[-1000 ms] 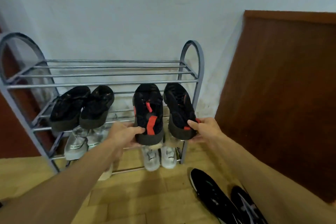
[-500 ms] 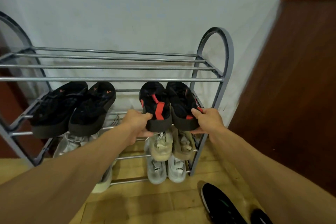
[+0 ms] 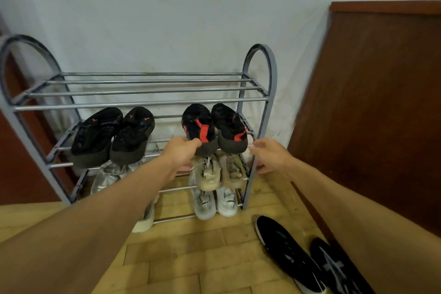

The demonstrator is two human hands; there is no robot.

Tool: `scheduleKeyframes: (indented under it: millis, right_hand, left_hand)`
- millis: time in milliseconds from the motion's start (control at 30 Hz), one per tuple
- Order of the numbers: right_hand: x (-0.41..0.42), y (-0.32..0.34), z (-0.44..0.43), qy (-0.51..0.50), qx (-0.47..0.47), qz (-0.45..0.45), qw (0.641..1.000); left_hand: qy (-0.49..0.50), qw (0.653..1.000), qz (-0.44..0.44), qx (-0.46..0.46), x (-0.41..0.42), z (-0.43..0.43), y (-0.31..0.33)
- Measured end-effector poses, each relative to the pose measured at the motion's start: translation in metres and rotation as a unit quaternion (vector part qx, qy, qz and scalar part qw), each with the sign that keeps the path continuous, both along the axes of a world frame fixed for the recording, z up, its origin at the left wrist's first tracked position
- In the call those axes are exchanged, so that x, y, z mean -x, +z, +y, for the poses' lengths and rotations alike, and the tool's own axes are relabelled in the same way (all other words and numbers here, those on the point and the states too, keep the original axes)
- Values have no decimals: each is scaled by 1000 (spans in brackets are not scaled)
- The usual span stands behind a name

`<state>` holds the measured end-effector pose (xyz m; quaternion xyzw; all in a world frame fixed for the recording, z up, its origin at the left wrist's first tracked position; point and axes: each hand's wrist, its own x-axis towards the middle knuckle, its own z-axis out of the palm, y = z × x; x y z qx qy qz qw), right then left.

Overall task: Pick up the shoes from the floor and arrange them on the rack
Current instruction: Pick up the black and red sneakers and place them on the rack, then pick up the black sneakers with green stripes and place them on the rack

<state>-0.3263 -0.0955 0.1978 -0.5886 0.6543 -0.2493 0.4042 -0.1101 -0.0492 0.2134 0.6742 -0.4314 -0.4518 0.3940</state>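
A grey metal shoe rack point(image 3: 143, 103) stands against the wall. On the right of its second shelf sit two black shoes with red tabs point(image 3: 216, 127), heels toward me. My left hand point(image 3: 181, 150) still touches the heel of the left one, fingers curled on it. My right hand point(image 3: 269, 154) hangs just right of the right shoe's heel, fingers apart and holding nothing. A black pair point(image 3: 113, 135) rests on the same shelf at the left. On the floor at the lower right lie two black sneakers point(image 3: 307, 258).
Beige shoes point(image 3: 218, 172) and white sneakers point(image 3: 214, 201) fill the lower shelves on the right, pale shoes point(image 3: 107, 174) the left. The top shelf holds nothing. A brown wooden panel point(image 3: 381, 114) stands at the right. The floor is wood parquet point(image 3: 191, 258).
The black and red pair has settled on the second shelf. My right hand has let go and drawn back to the right; my left hand has loosened on the heel.
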Motion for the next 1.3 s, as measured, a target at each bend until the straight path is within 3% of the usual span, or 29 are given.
scheduleKeyframes:
  millis: [100, 200, 300, 467, 600, 767, 1033, 1167, 1300]
  right_hand:
    - [20, 27, 42, 72, 4, 101, 992]
    - [43, 51, 83, 159, 47, 249, 954]
    - [70, 63, 118, 196, 65, 325, 923]
    - [114, 33, 154, 170, 6, 351, 921]
    - [150, -23, 165, 142, -71, 306, 939]
    - [167, -99, 158, 104, -130, 274, 947]
    - [195, -233, 124, -61, -185, 215, 957]
    - [191, -292, 105, -45, -202, 246, 947]
    - [184, -326, 95, -28, -188, 373, 908]
  left_hand:
    - [-32, 999, -13, 13, 17, 36, 29]
    - [-61, 998, -17, 30, 43, 66, 49]
    - [-106, 993, -45, 40, 72, 95, 53]
    - [-186, 978, -89, 12, 114, 128, 37]
    - [-272, 952, -142, -15, 137, 137, -2]
    - [-317, 936, -146, -44, 159, 128, -77]
    - [-392, 891, -196, -116, 170, 85, -208]
    - [-381, 895, -173, -154, 169, 73, -257]
    - [-368, 894, -173, -190, 159, 74, -291]
